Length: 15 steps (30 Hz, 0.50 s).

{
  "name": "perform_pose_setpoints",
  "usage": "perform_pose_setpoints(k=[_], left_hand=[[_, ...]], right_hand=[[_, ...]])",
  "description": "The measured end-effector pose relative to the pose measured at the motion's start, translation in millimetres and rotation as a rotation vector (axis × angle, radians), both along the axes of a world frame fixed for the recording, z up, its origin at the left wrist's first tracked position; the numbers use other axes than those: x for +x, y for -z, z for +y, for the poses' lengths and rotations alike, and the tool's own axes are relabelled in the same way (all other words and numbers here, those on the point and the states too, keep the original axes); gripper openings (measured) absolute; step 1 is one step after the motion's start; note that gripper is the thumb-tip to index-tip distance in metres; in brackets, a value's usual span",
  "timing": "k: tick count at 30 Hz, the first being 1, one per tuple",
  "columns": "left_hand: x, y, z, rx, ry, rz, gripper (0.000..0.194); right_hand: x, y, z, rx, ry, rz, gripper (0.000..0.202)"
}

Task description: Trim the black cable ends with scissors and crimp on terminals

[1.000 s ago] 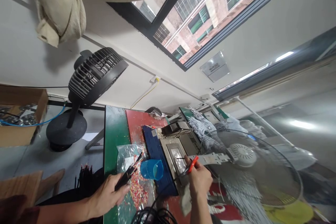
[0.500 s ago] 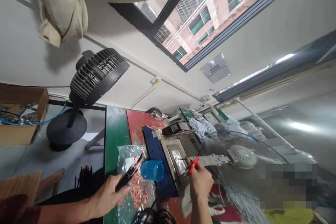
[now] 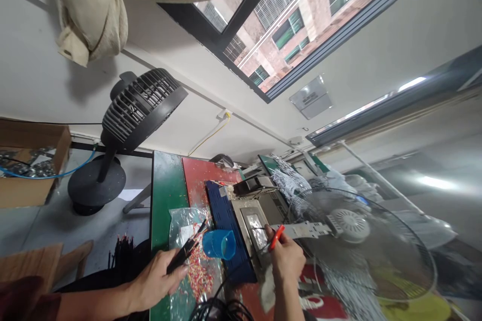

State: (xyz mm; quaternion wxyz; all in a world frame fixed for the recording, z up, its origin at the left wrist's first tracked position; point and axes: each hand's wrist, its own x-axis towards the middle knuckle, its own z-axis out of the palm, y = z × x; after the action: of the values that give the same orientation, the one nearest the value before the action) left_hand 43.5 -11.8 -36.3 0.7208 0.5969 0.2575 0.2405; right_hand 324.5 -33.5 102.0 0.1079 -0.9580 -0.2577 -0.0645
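My left hand is closed around a bundle of black cables, whose stripped ends show red and pale wires. These ends lie over a clear plastic bag with many small red and yellow bits. Beside them a blue cup lies tipped. My right hand holds a red-handled tool near a beige machine; the tool's tip is hard to make out. A thin black cable runs from near it down to a black coil.
A blue slotted tray sits on the green and red table. At right stands a wire-caged fan near bundles of grey cables. A black fan and a cardboard box are at left.
The view has shifted very slightly. Both hands keep nearly the same pose and hold the same things.
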Motion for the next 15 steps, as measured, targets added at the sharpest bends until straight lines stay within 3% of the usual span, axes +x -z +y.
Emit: perform_pose_setpoints(k=[15], left_hand=[[1.2,0.5,-0.5,-0.009,-0.006,0.02,0.034]], right_hand=[[1.2,0.7,-2.3,0.008,-0.001,0.019,0.047]])
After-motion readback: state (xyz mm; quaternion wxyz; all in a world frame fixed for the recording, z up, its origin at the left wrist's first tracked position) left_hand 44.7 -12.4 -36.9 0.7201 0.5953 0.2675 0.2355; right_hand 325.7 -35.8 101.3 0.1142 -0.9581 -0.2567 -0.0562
